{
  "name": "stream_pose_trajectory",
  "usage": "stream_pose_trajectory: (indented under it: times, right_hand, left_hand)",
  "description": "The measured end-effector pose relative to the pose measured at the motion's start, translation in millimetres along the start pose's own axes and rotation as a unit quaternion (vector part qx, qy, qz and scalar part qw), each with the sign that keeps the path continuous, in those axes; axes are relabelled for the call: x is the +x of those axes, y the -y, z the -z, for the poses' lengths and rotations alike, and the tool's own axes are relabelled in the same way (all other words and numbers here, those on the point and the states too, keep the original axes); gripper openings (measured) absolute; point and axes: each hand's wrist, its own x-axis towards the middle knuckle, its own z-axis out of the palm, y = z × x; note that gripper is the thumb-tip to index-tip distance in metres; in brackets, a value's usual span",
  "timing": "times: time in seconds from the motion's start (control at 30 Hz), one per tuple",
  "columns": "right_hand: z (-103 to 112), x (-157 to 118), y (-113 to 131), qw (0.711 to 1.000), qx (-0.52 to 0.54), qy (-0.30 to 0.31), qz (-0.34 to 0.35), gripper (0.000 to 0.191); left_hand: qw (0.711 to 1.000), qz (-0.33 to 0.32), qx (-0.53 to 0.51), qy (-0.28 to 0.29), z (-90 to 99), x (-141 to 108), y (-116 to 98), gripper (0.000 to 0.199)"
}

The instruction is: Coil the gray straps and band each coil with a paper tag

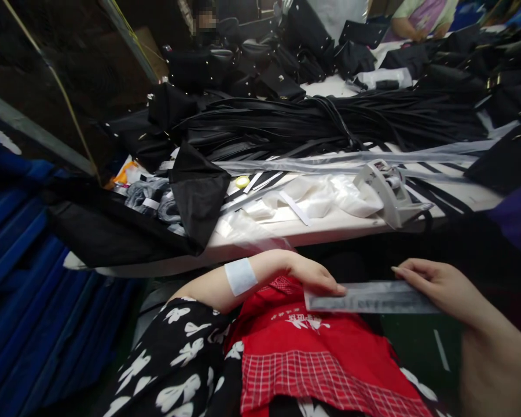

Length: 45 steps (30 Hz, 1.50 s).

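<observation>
A narrow, translucent plastic strip (373, 297) is stretched level above my lap, over a red apron. My left hand (316, 277) pinches its left end between thumb and fingers. At the other end, the fingers of my right hand (436, 282) are closed on the strip. A pale patch (240, 276) sticks to my left forearm. Just beyond my hands, crumpled translucent plastic (312, 197) lies on the white table (330, 225), with a white tape dispenser (388, 194) to its right.
Long black straps (269, 124) and many black bags cover the table's far side. Black fabric (197, 197) hangs over the table's left edge beside rolled grey bundles (150, 200). Blue stacks (21, 278) stand at left. A person's hands (421, 33) are at the far right.
</observation>
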Motion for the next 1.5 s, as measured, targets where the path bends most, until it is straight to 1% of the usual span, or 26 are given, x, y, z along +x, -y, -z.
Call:
stream_pose_trajectory:
  times: [0.1, 0.17, 0.23, 0.33, 0.4, 0.43, 0.57, 0.63, 0.67, 0.73, 0.8, 0.83, 0.87, 0.9, 0.93, 0.97, 1.03, 1.07, 1.1, 1.2, 1.27, 1.3, 1.33, 1.4, 1.43, 1.5]
  right_hand:
    - [0.4, 1.6, -0.8, 0.997, -0.02, -0.071, -0.008, 0.054]
    - [5.8, -1.2, -5.2, 0.997, -0.012, -0.078, 0.003, 0.053]
    - [9.8, -7.3, -7.9, 0.999, 0.027, -0.028, 0.033, 0.053]
    - [2.1, -13.1, -5.7, 0.988, 0.074, 0.103, 0.09, 0.053]
    - [-14.6, -6.9, -3.2, 0.984, 0.058, 0.121, 0.114, 0.053]
    - [-25.7, 0.2, -2.4, 0.987, 0.041, 0.097, 0.119, 0.052]
    - [-74.4, 38.4, 4.2, 0.99, -0.019, -0.055, 0.127, 0.041]
    - [-92.2, 45.9, 15.2, 0.987, -0.006, -0.068, 0.144, 0.041]
    - [-97.4, 43.3, 22.5, 0.987, 0.014, -0.031, 0.155, 0.042]
    - [-97.7, 26.8, 36.9, 0.977, 0.089, 0.111, 0.159, 0.046]
    - [-83.2, 3.9, 45.1, 0.941, 0.215, 0.224, 0.135, 0.051]
    - [-70.8, -5.9, 45.6, 0.922, 0.29, 0.225, 0.121, 0.054]
    - [-56.2, -13.0, 43.9, 0.907, 0.362, 0.184, 0.108, 0.056]
    - [-40.5, -16.7, 40.2, 0.899, 0.41, 0.118, 0.104, 0.054]
    - [-25.0, -17.1, 35.0, 0.892, 0.436, 0.046, 0.106, 0.051]
    - [-10.7, -14.7, 28.8, 0.89, 0.444, -0.013, 0.099, 0.048]
    - [11.5, -4.7, 15.4, 0.898, 0.425, -0.082, 0.076, 0.046]
    - [19.0, 1.2, 8.9, 0.91, 0.401, -0.093, 0.06, 0.048]
    - [24.4, 6.6, 2.9, 0.924, 0.367, -0.099, 0.048, 0.049]
    - [30.0, 16.4, -7.9, 0.962, 0.229, -0.139, 0.059, 0.044]
    - [22.3, 16.8, -4.7, 0.971, 0.146, -0.153, 0.114, 0.063]
    - [13.5, 15.9, 0.8, 0.973, 0.121, -0.129, 0.147, 0.072]
    - [1.0, 14.6, 9.0, 0.974, 0.11, -0.09, 0.175, 0.073]
    - [-33.2, 11.8, 31.3, 0.972, 0.119, 0.023, 0.2, 0.056]
    - [-52.4, 10.0, 43.6, 0.973, 0.136, 0.05, 0.182, 0.045]
    - [-86.4, 4.6, 64.4, 0.97, 0.157, 0.124, 0.14, 0.049]
  left_hand:
    - [0.998, 0.014, 0.001, 0.062, -7.8, 8.3, 1.6, 0.041]
    - [0.997, 0.026, 0.007, 0.076, -11.5, 2.2, 2.4, 0.044]
    - [0.999, 0.002, -0.019, 0.049, -12.8, -12.9, -1.0, 0.045]
    - [0.989, -0.085, -0.121, -0.013, -12.3, -43.9, -17.3, 0.039]
    - [0.968, -0.163, -0.183, -0.053, -12.9, -61.6, -33.3, 0.034]
    - [0.955, -0.207, -0.201, -0.071, -14.0, -67.9, -41.6, 0.033]
    - [0.883, -0.379, -0.223, -0.164, -20.2, -74.2, -72.7, 0.028]
    - [0.828, -0.451, -0.235, -0.235, -18.5, -69.8, -84.9, 0.032]
    - [0.797, -0.483, -0.233, -0.28, -15.1, -66.7, -89.1, 0.036]
    - [0.725, -0.529, -0.175, -0.406, -3.7, -59.1, -91.6, 0.038]
    - [0.667, -0.505, -0.018, -0.547, 8.4, -49.2, -84.0, 0.03]
    - [0.658, -0.457, 0.093, -0.591, 12.0, -42.9, -76.9, 0.026]
    - [0.66, -0.393, 0.215, -0.603, 12.6, -35.9, -68.4, 0.022]
    - [0.668, -0.323, 0.333, -0.581, 10.0, -28.2, -59.6, 0.019]
    - [0.676, -0.261, 0.434, -0.535, 4.2, -20.2, -51.3, 0.017]
    - [0.679, -0.216, 0.508, -0.484, -3.9, -12.6, -44.3, 0.015]
    - [0.691, -0.174, 0.557, -0.426, -22.9, 0.0, -35.9, 0.012]
    - [0.713, -0.168, 0.54, -0.415, -31.8, 4.3, -34.5, 0.014]
    - [0.748, -0.167, 0.495, -0.409, -39.1, 7.1, -34.5, 0.02]
    - [0.873, -0.175, 0.252, -0.379, -51.6, 10.2, -39.8, 0.049]
    - [0.913, -0.205, 0.082, -0.343, -56.0, 11.9, -46.0, 0.066]
    - [0.916, -0.234, 0.02, -0.325, -58.3, 13.6, -49.8, 0.07]
    - [0.911, -0.271, -0.026, -0.311, -60.9, 15.7, -54.1, 0.073]
    - [0.874, -0.353, -0.072, -0.326, -64.6, 19.6, -62.9, 0.072]
    - [0.838, -0.391, -0.065, -0.374, -64.3, 20.5, -66.5, 0.068]
    - [0.728, -0.443, 0.026, -0.522, -56.2, 18.7, -68.9, 0.057]
